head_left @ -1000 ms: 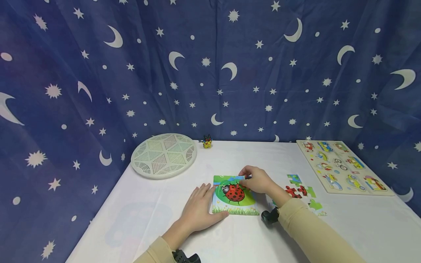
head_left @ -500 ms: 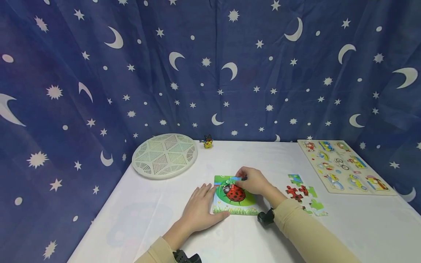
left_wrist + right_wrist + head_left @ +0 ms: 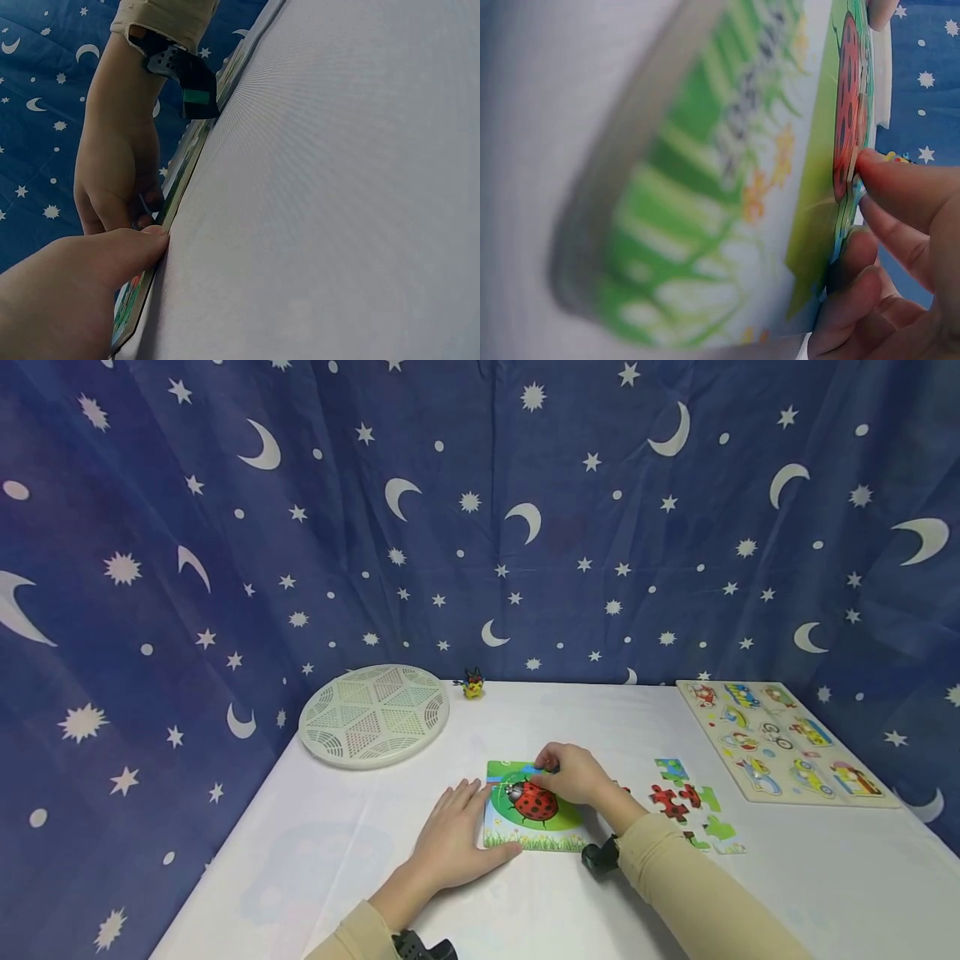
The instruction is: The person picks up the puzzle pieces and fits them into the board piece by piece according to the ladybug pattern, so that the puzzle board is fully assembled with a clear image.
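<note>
The ladybug puzzle board [image 3: 534, 841] lies flat on the table, its picture also close up in the right wrist view [image 3: 712, 225]. Flat at its left side rests my left hand [image 3: 452, 842], fingers extended; the thumb [image 3: 124, 253] touches the near edge. Over the board's upper right part, my right hand [image 3: 581, 777] has thumb and curled fingers together on a small puzzle piece [image 3: 853, 161] at the ladybug's top; the fingers hide much of it. Loose pieces, among them a red one [image 3: 670, 802] and a green one [image 3: 720, 828], lie right of the board.
At the back left lies a round patterned board [image 3: 375, 714]. Beside it stands a small yellow and black figure [image 3: 472, 683]. A wooden picture board [image 3: 783, 743] lies at the right. Behind the table hangs a blue curtain [image 3: 562, 635].
My right hand has shifted a little left and toward me over the board, uncovering more loose pieces beside the forearm. My left hand stays in place.
</note>
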A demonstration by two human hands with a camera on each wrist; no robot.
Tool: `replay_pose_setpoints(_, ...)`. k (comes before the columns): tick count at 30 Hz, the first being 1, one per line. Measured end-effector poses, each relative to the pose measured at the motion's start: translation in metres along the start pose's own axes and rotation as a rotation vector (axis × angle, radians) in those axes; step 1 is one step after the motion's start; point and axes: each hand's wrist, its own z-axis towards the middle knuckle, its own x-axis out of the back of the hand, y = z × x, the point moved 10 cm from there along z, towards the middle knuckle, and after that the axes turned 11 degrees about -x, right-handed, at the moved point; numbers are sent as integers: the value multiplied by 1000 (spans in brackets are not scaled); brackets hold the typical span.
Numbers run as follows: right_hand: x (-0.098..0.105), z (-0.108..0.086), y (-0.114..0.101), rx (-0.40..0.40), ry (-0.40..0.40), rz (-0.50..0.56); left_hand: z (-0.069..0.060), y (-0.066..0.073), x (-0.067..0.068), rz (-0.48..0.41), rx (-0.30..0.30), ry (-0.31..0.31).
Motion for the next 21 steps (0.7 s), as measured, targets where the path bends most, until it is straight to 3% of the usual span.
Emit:
replay_pose_setpoints(13, 9, -3, 6, -6, -5, 58, -1, 0, 0, 7, 0, 2)
replay_pose_setpoints(21, 36, -3, 37, -26, 0, 59, 0, 0, 0, -4, 7, 1)
